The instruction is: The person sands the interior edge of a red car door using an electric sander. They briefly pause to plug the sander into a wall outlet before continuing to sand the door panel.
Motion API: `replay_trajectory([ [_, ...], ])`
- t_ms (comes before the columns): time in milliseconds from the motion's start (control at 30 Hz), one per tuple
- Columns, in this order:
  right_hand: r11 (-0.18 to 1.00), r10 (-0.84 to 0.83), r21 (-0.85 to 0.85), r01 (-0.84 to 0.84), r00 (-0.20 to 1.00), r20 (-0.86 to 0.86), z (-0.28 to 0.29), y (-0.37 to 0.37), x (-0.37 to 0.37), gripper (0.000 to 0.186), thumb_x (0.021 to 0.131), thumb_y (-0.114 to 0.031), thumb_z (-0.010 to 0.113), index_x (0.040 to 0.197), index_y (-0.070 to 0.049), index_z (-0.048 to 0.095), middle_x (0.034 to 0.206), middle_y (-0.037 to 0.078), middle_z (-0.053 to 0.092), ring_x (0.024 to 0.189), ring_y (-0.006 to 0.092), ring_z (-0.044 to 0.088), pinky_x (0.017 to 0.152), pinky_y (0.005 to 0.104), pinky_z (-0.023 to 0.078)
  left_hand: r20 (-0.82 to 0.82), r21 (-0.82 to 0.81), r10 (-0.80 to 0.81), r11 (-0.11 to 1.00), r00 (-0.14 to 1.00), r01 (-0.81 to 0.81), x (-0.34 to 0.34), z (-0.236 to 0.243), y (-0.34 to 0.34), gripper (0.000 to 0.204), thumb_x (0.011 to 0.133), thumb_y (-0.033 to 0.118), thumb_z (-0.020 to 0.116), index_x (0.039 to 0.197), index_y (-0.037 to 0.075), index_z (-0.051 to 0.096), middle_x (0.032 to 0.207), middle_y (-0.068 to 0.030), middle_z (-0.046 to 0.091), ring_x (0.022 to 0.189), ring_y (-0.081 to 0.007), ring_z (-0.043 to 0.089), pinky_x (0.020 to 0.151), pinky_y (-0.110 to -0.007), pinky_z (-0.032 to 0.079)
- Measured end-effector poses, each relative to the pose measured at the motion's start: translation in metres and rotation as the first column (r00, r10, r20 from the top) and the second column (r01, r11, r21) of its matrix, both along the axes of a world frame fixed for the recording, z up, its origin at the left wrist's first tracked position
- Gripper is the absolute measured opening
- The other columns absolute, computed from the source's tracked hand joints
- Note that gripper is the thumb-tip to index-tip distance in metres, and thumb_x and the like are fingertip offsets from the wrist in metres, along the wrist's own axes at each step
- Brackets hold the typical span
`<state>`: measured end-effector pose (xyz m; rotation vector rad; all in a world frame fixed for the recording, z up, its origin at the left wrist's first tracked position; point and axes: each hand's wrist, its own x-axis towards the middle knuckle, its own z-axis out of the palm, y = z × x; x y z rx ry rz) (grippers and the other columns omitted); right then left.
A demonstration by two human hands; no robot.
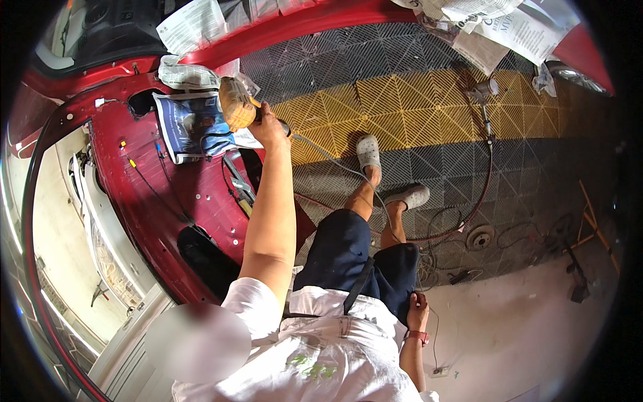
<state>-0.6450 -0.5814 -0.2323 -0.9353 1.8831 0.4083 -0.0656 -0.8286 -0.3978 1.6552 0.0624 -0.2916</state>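
My left hand (pixel 270 128) is stretched out forward, gripping a power polisher (pixel 238 104) with a woolly yellow pad. The pad sits against newspaper masking (pixel 191 124) taped on a red car body panel (pixel 171 187). A grey cord (pixel 335 164) runs from the tool back past my legs. My right hand (pixel 418 311), with a red band at the wrist, rests against the side of my dark shorts (pixel 348 248). Its fingers are curled, and I cannot tell whether they hold anything.
More newspaper (pixel 499 23) covers red bodywork at the top right. Grey and yellow grid floor tiles (pixel 408 107) lie under my sandalled feet (pixel 368 153). An air tool with a hose (pixel 487 120), loose cables and a floor drain (pixel 480 236) lie to the right.
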Motion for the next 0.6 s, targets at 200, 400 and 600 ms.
replay_trajectory([
  [200,1.000,0.026,-0.013,-0.026,0.999,-0.025,-0.001,0.001,0.002,0.031,0.100,-0.034,0.061,0.118,-0.010,0.067,0.107,0.013,0.072,0.100,0.0310,0.069,0.087,0.0419,0.052,-0.216,-0.012,-0.184,0.983,0.959,0.185,-0.017,0.016,-0.001,0.029,0.089,0.004,0.072,0.115,0.005,0.058,0.096,-0.0027,0.063,0.078,-0.0124,0.059,0.069,-0.027,0.051],
  [400,1.000,-0.010,0.012,0.010,1.000,-0.007,0.000,-0.002,0.003,0.033,0.100,-0.035,0.060,0.118,-0.009,0.067,0.109,0.014,0.072,0.101,0.0307,0.068,0.088,0.0428,0.052,-0.299,-0.034,-0.353,0.932,0.886,0.360,-0.014,0.007,-0.008,0.030,0.088,0.005,0.074,0.114,0.006,0.059,0.092,-0.0021,0.062,0.073,-0.0118,0.059,0.068,-0.027,0.050],
  [600,0.999,0.003,0.037,-0.001,0.999,-0.032,-0.004,0.002,0.003,0.032,0.099,-0.035,0.061,0.118,-0.009,0.067,0.107,0.014,0.072,0.101,0.0310,0.068,0.088,0.0424,0.052,-0.076,-0.001,-0.058,0.998,0.995,0.058,-0.005,-0.006,-0.016,0.034,0.092,-0.002,0.066,0.124,0.001,0.054,0.103,-0.0034,0.061,0.084,-0.0134,0.058,0.075,-0.028,0.049],
])
